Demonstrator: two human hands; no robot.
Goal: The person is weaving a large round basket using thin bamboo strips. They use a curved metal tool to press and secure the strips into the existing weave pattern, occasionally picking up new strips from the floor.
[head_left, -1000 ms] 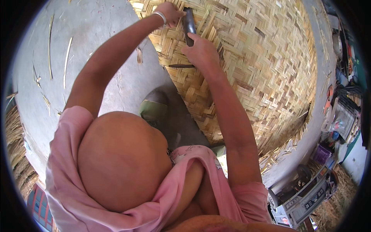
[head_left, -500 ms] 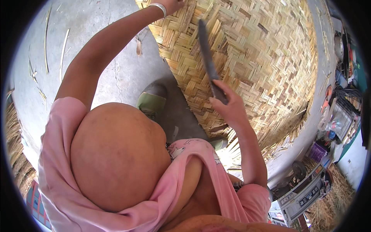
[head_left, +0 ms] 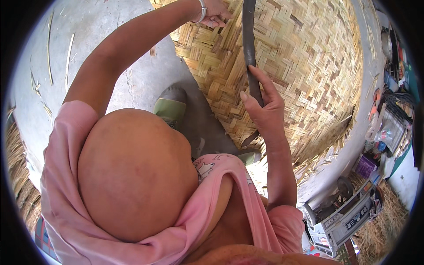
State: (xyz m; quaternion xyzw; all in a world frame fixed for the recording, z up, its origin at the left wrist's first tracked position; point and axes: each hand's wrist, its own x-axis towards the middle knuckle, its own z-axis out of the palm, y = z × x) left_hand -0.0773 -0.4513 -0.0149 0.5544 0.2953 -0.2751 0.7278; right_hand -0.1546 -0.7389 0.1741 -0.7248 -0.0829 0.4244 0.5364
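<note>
My right hand (head_left: 266, 104) is closed round a long, dark, flat blade-like tool (head_left: 248, 39), thumb on one side and fingers on the other. The tool stands over a woven mat (head_left: 309, 75) of pale split strips, and its far end runs out of the upper edge. Left of it, my left hand (head_left: 213, 12), with a silver bangle (head_left: 202, 11) at the wrist, is low over the mat. Its forefinger is stretched toward the tool and other fingers are bent; nothing shows in them. A short dark curved piece (head_left: 250, 138) lies by the mat's near edge, below my right hand.
Grey concrete floor (head_left: 101, 26) with loose strips (head_left: 69, 62) lies to the left. My green boot (head_left: 170, 106) stands beside the mat's edge. On the right are a wire basket (head_left: 393, 126), a purple box (head_left: 365, 165), a grey machine (head_left: 344, 221) and straw (head_left: 388, 221).
My left hand has come further into view, moving right and nearer. My right hand has moved up slightly, and the tool has turned more upright, its far end now beyond the upper edge.
</note>
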